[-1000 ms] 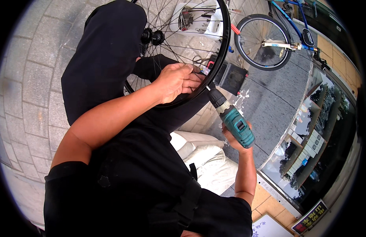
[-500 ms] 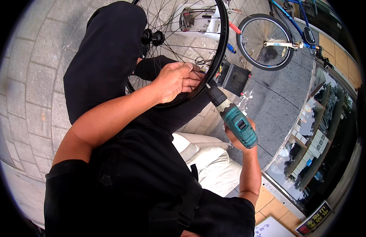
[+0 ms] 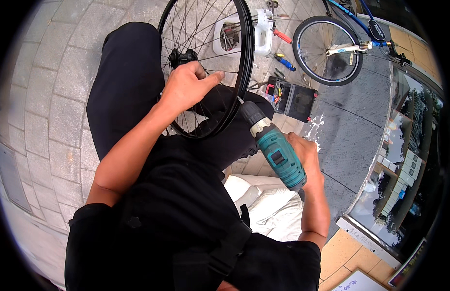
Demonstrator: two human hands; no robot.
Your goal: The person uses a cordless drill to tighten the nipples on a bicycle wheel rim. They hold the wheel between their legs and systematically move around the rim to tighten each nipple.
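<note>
A black-rimmed bicycle wheel (image 3: 245, 53) without a tyre stands between my legs, its thin spokes running to a black hub (image 3: 182, 58). My left hand (image 3: 183, 87) lies over the spokes close to the hub, fingers curled in and thumb pointing toward the rim; what is between the fingers is hidden. My right hand (image 3: 305, 153) wraps round the grip of a teal and black cordless drill (image 3: 278, 157). The drill's bit is at the outer side of the rim; whether it touches is too small to tell.
Beyond the wheel sits a cut white plastic container (image 3: 263, 41) of tools. Beside it lie a red-handled tool (image 3: 282, 35), a blue screwdriver-like tool (image 3: 285, 62) and an open black toolbox (image 3: 302, 103). A blue bicycle (image 3: 327, 51) stands at the far right, near a glass window (image 3: 404, 160).
My left hand has moved from the inner side of the rim toward the hub. The wheel stands more upright and further left, and the drill has shifted left with it.
</note>
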